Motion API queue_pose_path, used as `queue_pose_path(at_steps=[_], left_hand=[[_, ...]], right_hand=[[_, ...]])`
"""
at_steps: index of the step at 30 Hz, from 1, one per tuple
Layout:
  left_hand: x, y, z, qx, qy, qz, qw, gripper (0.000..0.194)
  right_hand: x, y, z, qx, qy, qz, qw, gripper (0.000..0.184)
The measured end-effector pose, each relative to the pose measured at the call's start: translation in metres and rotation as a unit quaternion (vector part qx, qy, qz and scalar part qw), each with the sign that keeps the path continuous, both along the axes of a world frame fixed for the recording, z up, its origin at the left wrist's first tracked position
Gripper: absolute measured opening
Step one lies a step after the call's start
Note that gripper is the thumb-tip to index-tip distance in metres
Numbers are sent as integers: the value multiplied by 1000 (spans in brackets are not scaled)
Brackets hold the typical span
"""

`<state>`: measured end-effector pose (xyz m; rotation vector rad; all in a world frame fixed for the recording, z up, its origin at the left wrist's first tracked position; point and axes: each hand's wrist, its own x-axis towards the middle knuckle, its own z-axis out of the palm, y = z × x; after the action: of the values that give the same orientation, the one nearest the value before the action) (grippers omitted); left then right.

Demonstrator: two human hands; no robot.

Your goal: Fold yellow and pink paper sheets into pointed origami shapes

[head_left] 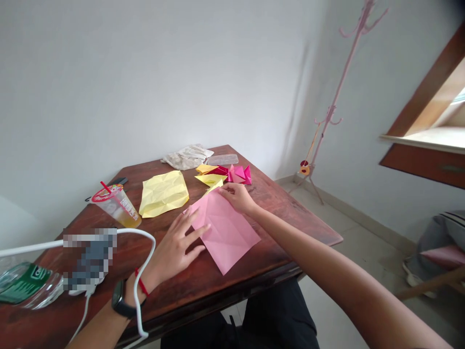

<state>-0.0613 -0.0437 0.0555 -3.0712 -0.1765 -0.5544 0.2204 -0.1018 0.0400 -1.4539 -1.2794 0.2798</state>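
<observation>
Pink and creased, the sheet of paper lies on the dark wooden table, near its front edge. From here I see the right hand pinching its far corner, while the left hand rests loosely on its left side, fingers spread and gripping nothing. A wrinkled yellow sheet lies beyond the left hand, beside a tilted plastic cup; folded paper pieces sit just past the right hand.

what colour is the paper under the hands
Pink, seen best in the head view.
</observation>
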Motion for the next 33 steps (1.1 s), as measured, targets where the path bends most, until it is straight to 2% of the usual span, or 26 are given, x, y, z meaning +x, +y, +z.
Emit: queue_pose_path(at_steps=[2, 4, 8, 11, 16, 20, 25, 33], left_hand=[[4, 11, 2, 25, -37, 26, 999, 53], [9, 17, 1, 45, -46, 40, 997, 63], [19, 13, -12, 57, 19, -4, 998, 79], [27, 6, -27, 19, 89, -59, 994, 88], [31, 0, -47, -94, 131, -103, 981, 76], [30, -3, -47, -137, 143, -86, 976, 76], [28, -6, -43, -147, 138, -81, 976, 72], [27, -11, -45, -160, 148, -52, 974, 78]], right_hand=[[4, 4, 11, 6, 19, 13, 1000, 30], [7, 8, 15, -9, 41, 13, 999, 32], [6, 18, -1, -58, 98, 24, 993, 36], [-1, 25, -18, -80, 114, 56, 989, 36], [-14, 28, -31, -126, 57, 83, 987, 28], [-18, 28, -33, -138, 5, 50, 989, 24], [-16, 30, -34, -153, 1, 32, 988, 23], [-5, 20, -20, -108, 26, -10, 994, 22]])
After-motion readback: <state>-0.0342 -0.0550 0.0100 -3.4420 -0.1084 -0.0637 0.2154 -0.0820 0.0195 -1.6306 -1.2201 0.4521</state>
